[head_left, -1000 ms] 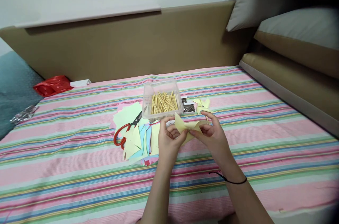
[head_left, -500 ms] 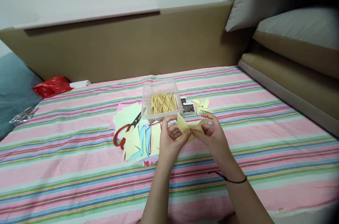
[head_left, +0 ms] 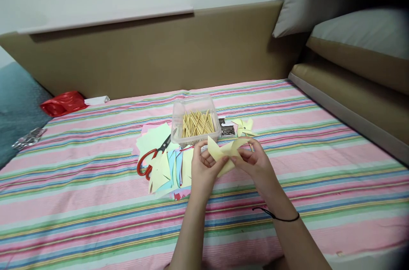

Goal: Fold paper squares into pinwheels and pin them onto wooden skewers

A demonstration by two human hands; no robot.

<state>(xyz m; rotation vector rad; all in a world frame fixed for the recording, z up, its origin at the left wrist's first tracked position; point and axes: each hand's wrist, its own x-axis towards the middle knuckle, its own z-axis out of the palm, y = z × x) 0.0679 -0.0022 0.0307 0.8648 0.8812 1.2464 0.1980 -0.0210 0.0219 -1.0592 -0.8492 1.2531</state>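
Between my two hands is a pale yellow paper sheet [head_left: 225,150] with pointed corners that curl upward. My left hand [head_left: 205,168] pinches its left side, thumb near the middle of the paper. From the other side my right hand [head_left: 255,165] grips it, with the thumb close to the left one. Just beyond my right hand lies a finished-looking yellow paper pinwheel [head_left: 244,126]. A clear plastic box [head_left: 177,121] of thin wooden sticks [head_left: 197,123] stands behind my left hand. Small packets of dark metal bits [head_left: 228,130] lie beside the box.
Left of my hands, red-handled scissors [head_left: 155,153] rest on coloured paper sheets [head_left: 155,134] and cut paper pieces [head_left: 174,168]. A red plastic bag [head_left: 64,104] and a clear packet [head_left: 29,139] lie far left. Cushions [head_left: 361,44] stand at the right on the striped cloth [head_left: 105,202].
The paper has shifted slightly left and its corners are curled up more. Both thumbs have shifted slightly and stay on the paper's middle.
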